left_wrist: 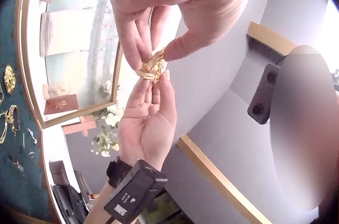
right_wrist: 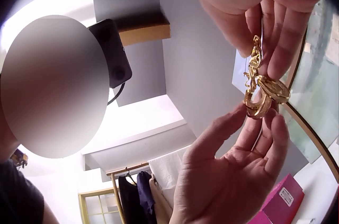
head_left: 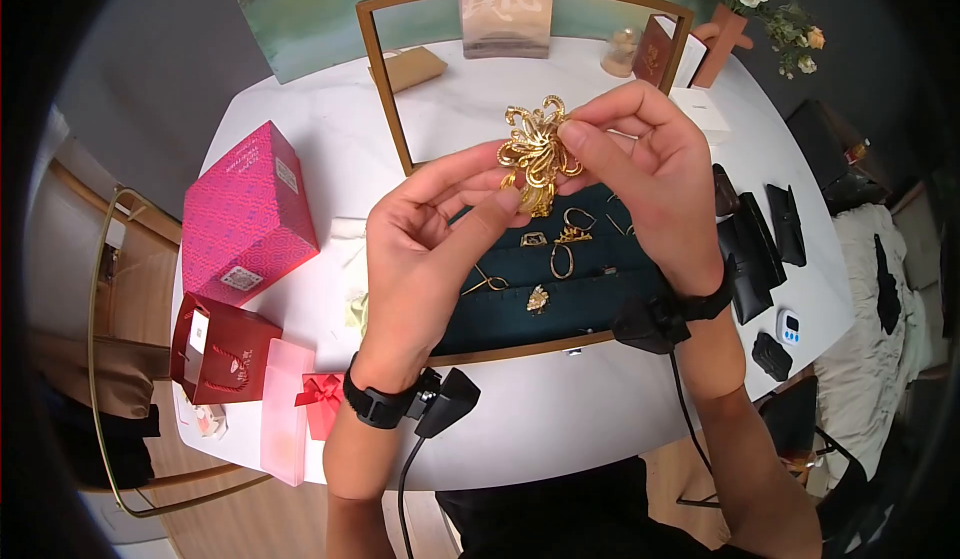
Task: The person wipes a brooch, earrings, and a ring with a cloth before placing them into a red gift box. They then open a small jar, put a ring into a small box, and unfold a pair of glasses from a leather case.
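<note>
A looped gold ornament is held up between both hands, above a glass-lidded case lined in dark green. My left hand pinches its lower left part between thumb and fingers; my right hand pinches its upper right edge. The left wrist view shows the gold piece between the left hand and the right hand. From the right wrist, several curved gold loops of the ornament show between the fingers. Rings and a gold leaf-like piece lie in the case.
The case's raised lid stands behind the hands. At left are a pink patterned box, a red bag and a pink box. Black pouches and a small white device lie at right.
</note>
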`<state>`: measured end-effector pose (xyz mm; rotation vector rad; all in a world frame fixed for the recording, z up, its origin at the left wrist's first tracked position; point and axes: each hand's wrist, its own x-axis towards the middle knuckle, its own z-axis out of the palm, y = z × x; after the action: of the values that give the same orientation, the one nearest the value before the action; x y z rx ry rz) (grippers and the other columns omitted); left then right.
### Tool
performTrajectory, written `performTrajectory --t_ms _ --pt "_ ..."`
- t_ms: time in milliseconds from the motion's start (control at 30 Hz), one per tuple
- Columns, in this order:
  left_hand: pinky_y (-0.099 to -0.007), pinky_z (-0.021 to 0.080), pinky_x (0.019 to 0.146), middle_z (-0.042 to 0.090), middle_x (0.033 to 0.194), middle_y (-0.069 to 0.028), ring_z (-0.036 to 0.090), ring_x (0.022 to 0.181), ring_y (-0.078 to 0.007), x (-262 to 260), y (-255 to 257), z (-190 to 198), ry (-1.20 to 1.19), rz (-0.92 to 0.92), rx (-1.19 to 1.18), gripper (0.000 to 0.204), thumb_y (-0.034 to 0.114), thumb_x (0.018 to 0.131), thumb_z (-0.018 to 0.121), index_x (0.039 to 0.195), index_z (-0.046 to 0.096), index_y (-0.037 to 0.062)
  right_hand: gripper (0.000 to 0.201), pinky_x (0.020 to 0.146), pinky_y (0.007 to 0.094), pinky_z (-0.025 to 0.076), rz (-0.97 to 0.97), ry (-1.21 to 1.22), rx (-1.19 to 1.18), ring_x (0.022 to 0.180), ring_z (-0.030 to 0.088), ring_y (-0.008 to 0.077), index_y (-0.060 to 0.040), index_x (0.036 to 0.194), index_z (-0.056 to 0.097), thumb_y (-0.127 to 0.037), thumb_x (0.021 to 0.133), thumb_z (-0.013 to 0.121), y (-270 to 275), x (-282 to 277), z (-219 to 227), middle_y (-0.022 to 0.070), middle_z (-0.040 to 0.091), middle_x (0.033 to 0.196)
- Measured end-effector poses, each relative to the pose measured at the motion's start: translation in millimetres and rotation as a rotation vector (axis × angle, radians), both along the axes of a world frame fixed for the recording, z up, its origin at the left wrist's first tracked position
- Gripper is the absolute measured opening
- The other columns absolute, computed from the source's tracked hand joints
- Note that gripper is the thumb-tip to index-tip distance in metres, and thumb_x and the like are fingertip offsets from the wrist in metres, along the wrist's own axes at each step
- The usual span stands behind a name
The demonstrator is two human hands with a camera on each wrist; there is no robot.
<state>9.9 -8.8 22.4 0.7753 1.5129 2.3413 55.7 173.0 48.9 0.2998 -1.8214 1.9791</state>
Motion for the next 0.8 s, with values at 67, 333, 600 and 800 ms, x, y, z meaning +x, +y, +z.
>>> performTrajectory --t_ms 67,333,600,800 --pt "-0.0338 0.056 0.080 0.070 0.110 -0.0151 0.068 0.095 -0.0197 0.4 0.6 -1.8 0.012 0.001 0.004 0.029 0.000 0.091 0.063 0.119 0.063 -0.0055 0.019 0.068 0.0233 0.058 -0.002 0.000 -0.001 0.084 0.070 0.0147 0.0051 0.106 0.058 -0.005 0.092 0.067 1.7 -1.0 -0.1 0.0135 0.068 0.099" --pt "-0.0296 0.055 0.081 0.070 0.106 -0.0121 0.067 0.091 -0.0153 -3.0 -1.2 -5.7 -0.025 0.014 -0.065 0.023 0.003 0.092 0.066 0.113 0.066 -0.0045 0.021 0.061 0.0226 0.057 0.005 -0.075 0.011 0.077 0.070 0.0146 0.0040 0.106 0.059 -0.009 0.093 0.067 3.1 2.3 5.8 0.0121 0.068 0.098" --pt "-0.0322 0.055 0.085 0.070 0.106 -0.0134 0.069 0.091 -0.0183 1.1 3.4 -5.1 -0.014 -0.043 -0.101 0.027 0.003 0.092 0.065 0.118 0.063 -0.0055 0.021 0.060 0.0229 0.057 -0.005 -0.049 -0.018 0.075 0.070 0.0149 0.0044 0.106 0.059 -0.009 0.092 0.068 4.5 1.0 5.0 0.0126 0.068 0.097" --pt "-0.0281 0.055 0.080 0.072 0.099 -0.0108 0.068 0.086 -0.0153 -2.8 1.8 -5.9 0.016 0.038 -0.153 0.025 0.004 0.091 0.068 0.114 0.066 -0.0047 0.022 0.060 0.0228 0.058 -0.009 -0.040 0.005 0.075 0.070 0.0153 0.0055 0.106 0.059 -0.009 0.092 0.068 7.2 -0.4 5.2 0.0133 0.068 0.097"
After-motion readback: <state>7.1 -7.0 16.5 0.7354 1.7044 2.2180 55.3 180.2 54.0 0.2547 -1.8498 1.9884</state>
